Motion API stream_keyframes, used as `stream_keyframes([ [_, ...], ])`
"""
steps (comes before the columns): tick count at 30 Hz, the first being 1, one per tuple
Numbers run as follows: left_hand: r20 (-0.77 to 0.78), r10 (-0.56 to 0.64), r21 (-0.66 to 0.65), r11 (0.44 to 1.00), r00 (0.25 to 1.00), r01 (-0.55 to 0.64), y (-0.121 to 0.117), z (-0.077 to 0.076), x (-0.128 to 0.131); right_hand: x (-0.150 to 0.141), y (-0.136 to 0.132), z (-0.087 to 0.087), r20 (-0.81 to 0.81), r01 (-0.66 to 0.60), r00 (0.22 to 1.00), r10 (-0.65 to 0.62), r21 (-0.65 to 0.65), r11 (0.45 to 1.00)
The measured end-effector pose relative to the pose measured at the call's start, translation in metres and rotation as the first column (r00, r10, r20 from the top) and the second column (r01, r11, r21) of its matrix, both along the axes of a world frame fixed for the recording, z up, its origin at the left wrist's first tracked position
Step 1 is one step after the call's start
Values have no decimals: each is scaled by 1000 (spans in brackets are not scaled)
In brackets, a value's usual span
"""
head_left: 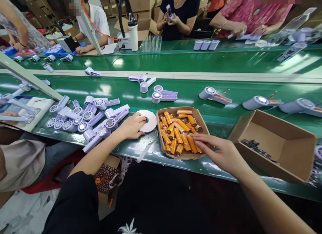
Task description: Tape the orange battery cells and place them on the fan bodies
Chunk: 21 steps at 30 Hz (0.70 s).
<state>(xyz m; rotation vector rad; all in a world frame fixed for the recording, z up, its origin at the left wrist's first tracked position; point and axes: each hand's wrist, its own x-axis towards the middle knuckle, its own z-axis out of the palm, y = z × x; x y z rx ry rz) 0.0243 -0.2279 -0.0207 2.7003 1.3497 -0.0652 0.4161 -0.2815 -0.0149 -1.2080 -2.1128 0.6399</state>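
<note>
My left hand (132, 126) rests on a white roll of tape (148, 121) lying flat on the green belt, fingers curled over its edge. My right hand (218, 150) reaches over the small cardboard tray (202, 121), fingers stretched toward the orange cylindrical batteries (177, 133) piled in it, touching the nearest ones. A heap of lilac hand-fan housings (88, 118) lies just left of my left hand.
An open brown box (276, 145) with dark small parts sits at the right. More fan housings (213, 95) lie along the belt. Other people work across the belt and at my left. A box of parts (107, 175) sits below the table edge.
</note>
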Motion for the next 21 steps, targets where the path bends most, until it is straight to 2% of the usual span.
stream_keyframes([
  [2, 12, 48, 2, 999, 999, -48, -15, -4, -1, -7, -14, -3, -2, 12, 1000, -12, -25, 1000],
  [5, 1, 109, -39, 993, 994, -109, -27, -9, -3, -39, -31, -6, 19, -44, 999, 44, 28, 999],
  [8, 1, 93, -67, 994, 996, -92, -29, -11, -8, -82, -38, -14, 159, -125, 982, 102, 140, 982],
  [11, 15, 87, -76, 993, 996, -86, -32, -11, -16, -108, -38, -27, 325, -137, 944, 59, 222, 965],
  [15, 38, 111, -74, 991, 993, -108, -45, -9, -24, -112, -36, -39, 337, -87, 941, -13, 279, 956],
  [18, 68, 107, -67, 992, 992, -103, -64, -6, -30, -108, -37, -41, 329, -68, 944, -28, 278, 958],
  [21, 138, 123, 44, 990, 983, -130, -92, -3, -36, -108, -41, -35, 300, -24, 952, -61, 272, 962],
])
